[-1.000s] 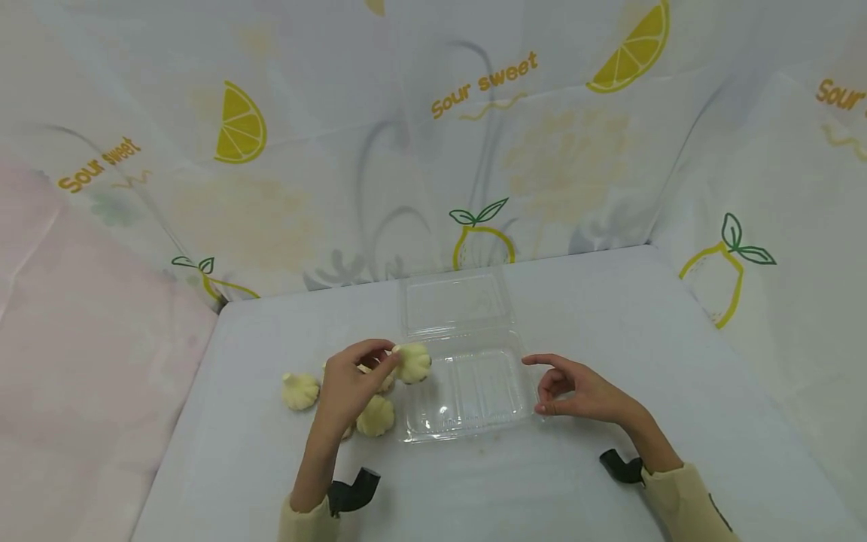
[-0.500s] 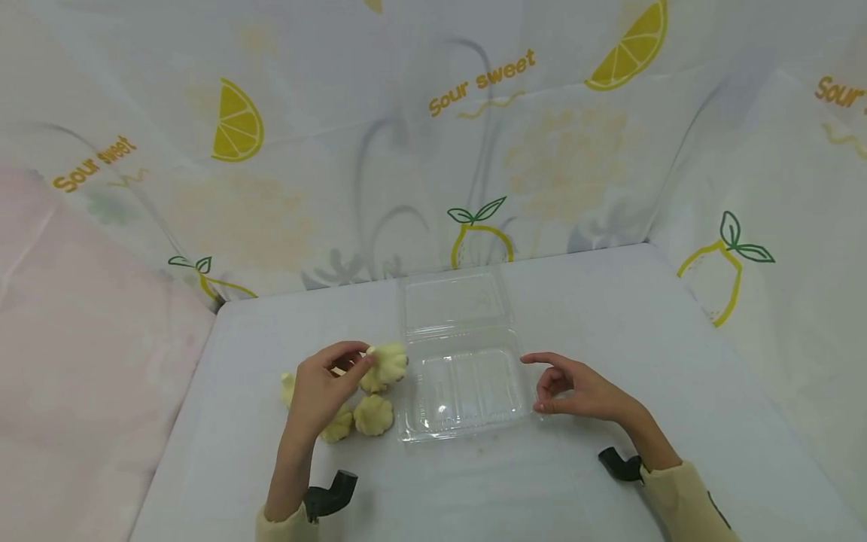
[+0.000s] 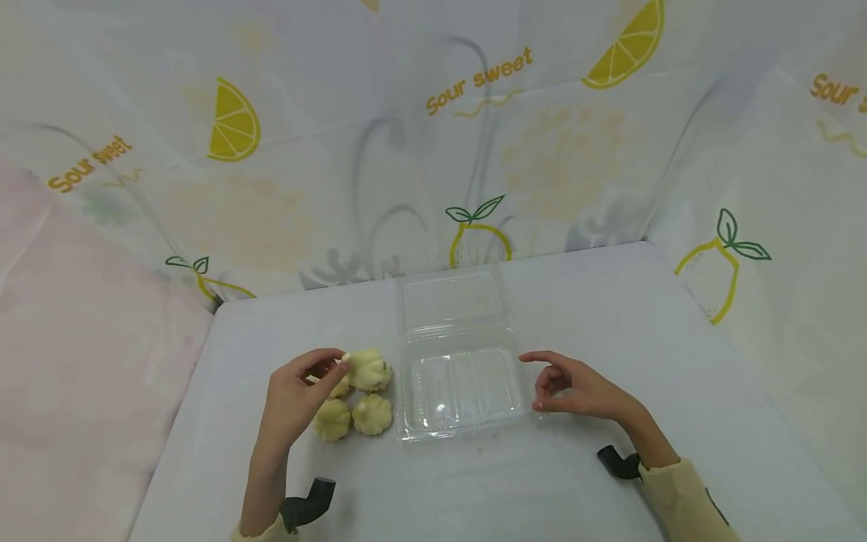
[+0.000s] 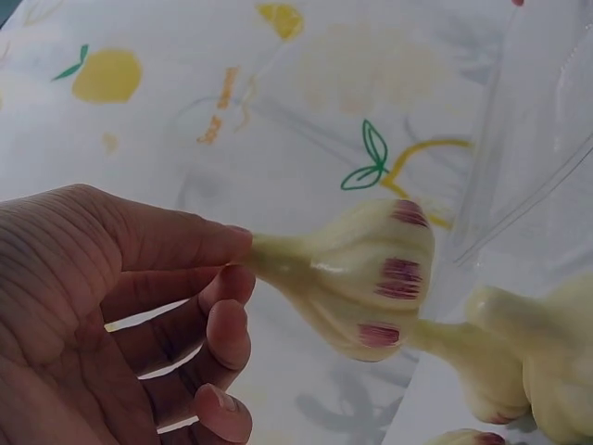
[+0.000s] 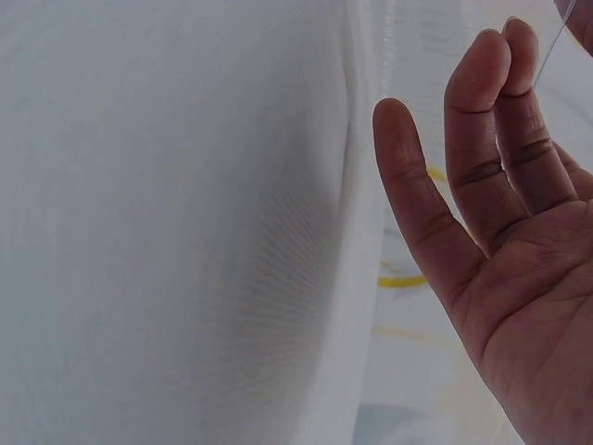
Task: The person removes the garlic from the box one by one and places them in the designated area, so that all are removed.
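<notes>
My left hand (image 3: 294,395) pinches a garlic bulb (image 3: 369,369) by its stem between thumb and index finger. In the left wrist view, this pale bulb (image 4: 357,283) has purple streaks at its base, and the left hand's (image 4: 139,297) other fingers curl loosely. Below it in the head view sit more garlic bulbs (image 3: 372,415), partly hidden by the hand. To their right lies an unfolded clear plastic box (image 3: 474,435). At its right edge is my right hand (image 3: 582,388), index finger extended towards the rim and thumb near the lower corner; exact contact is unclear.
The box's clear lid (image 3: 454,299) lies flat behind its base. A white cloth covers the table (image 3: 596,301). Behind it hangs a lemon-print curtain (image 3: 379,150), with side curtains left and right.
My left hand has moved left with the garlic bulb, from the box's left edge to above the loose bulbs. My right hand stays at the box's right edge.
</notes>
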Available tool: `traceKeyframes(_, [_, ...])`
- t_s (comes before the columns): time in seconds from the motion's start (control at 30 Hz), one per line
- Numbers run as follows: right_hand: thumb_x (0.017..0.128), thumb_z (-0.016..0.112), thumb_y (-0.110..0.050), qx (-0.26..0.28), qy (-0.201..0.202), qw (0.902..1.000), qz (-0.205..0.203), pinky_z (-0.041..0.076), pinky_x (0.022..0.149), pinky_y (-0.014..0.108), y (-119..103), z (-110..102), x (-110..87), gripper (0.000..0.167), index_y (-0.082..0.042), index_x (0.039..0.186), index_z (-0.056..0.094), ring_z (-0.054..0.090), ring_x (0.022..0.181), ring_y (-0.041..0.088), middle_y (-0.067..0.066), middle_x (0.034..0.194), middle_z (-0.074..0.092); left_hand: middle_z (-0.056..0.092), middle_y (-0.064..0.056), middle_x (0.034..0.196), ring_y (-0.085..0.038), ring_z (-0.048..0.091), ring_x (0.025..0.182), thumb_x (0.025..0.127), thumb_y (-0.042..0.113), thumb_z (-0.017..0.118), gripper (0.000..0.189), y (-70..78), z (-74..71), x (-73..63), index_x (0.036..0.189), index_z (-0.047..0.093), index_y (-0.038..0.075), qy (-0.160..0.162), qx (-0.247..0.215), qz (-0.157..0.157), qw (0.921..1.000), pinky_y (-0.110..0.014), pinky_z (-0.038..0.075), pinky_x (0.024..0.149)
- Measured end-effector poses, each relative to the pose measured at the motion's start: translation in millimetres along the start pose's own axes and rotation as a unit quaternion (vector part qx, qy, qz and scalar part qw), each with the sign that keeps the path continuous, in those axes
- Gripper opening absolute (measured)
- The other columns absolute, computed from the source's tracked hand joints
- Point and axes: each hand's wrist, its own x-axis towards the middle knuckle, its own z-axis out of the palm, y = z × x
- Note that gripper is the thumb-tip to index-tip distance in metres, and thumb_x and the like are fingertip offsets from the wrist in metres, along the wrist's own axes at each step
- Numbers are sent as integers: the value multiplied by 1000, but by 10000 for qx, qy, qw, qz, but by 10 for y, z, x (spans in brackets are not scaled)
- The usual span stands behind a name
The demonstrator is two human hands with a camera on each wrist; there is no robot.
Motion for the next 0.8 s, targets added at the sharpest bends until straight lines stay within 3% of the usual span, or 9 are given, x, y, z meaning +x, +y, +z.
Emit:
traceKeyframes(0.57, [87, 76, -7, 12, -6, 10000, -45, 54, 79, 34, 4, -3, -5, 69, 2, 144, 38, 65, 74, 19, 2, 82, 65, 66, -2, 80, -6, 57, 71, 86, 12, 78, 13, -142, -329, -142, 98, 76, 8, 528, 586, -335, 9963, -17, 44, 57])
traceKeyframes(0.8, [88, 76, -9, 29, -38, 9999, -109, 54, 80, 35, -3, -6, 2, 69, 4, 144, 38, 65, 75, 20, 4, 82, 65, 67, 0, 79, -5, 58, 70, 86, 13, 78, 12, -215, -440, -211, 98, 76, 9, 584, 665, -555, 9945, -17, 43, 55])
